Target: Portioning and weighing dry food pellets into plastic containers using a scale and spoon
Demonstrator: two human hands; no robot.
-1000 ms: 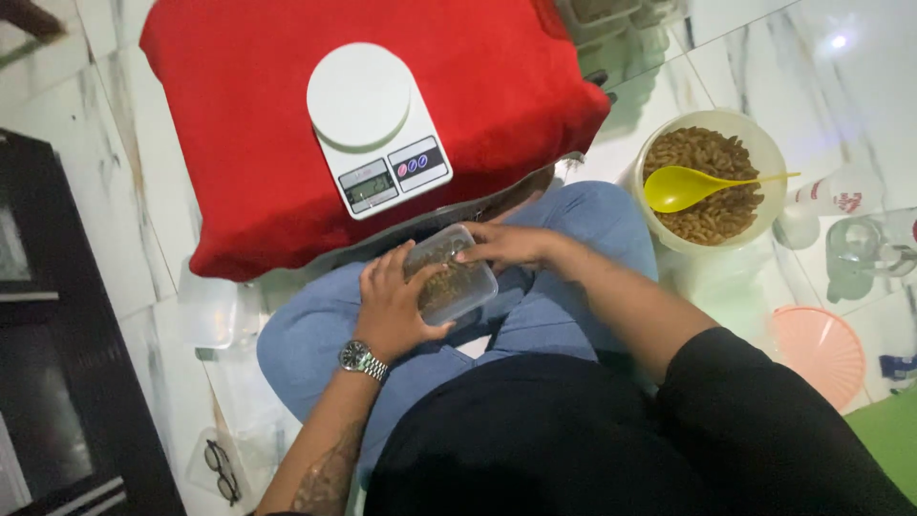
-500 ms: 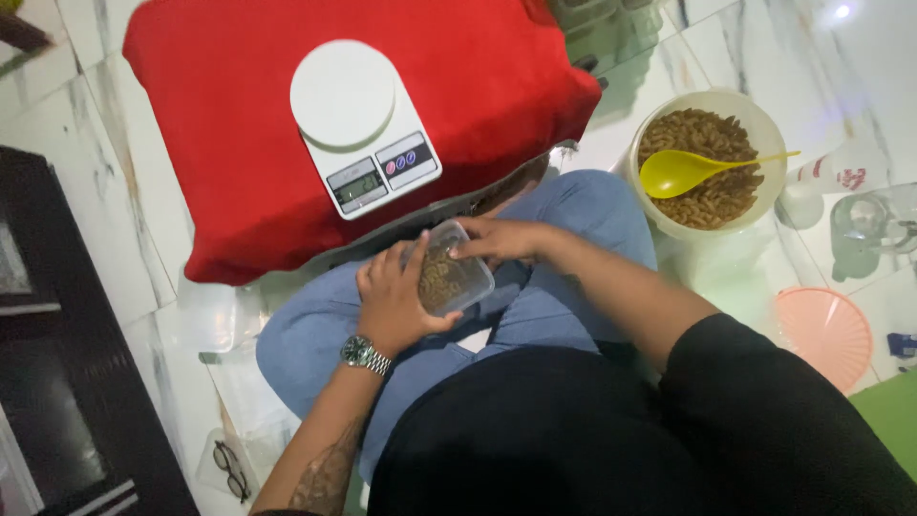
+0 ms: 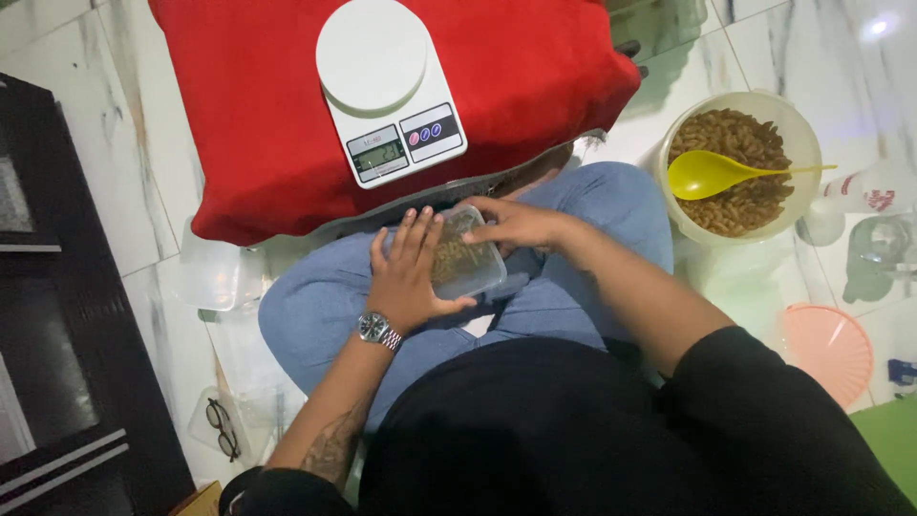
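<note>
So the person sat cross-legged on the marble floor (image 3: pixel 115 220) with a small clear plastic container (image 3: pixel 464 256) of brown twisted snacks resting on their lap, just below the edge of the red cushion (image 3: pixel 248 105). The left hand (image 3: pixel 409 279) lay flat over the lid, fingers (image 3: pixel 409 237) spread and pressing down, thumb hooked round the near edge. The right hand (image 3: pixel 521 225) came in from the other side, fingers curled onto the far corner of the lid, gripping it rather than hanging loose.

Looked to me like the lid was being snapped shut. My two cents on doing that well: a lap is a soft base, so I'd press corner by corner instead of one big push in the middle, and keep the box level so nothing tips out of a side that hasn't seated. I couldn't tell if every edge had clicked in

The white kitchen scale (image 3: pixel 390 91) sat on the cushion right above, and the big bowl (image 3: pixel 807 143) of the same snacks with a yellow spoon (image 3: pixel 712 174) stood off to the right, well apart
</note>
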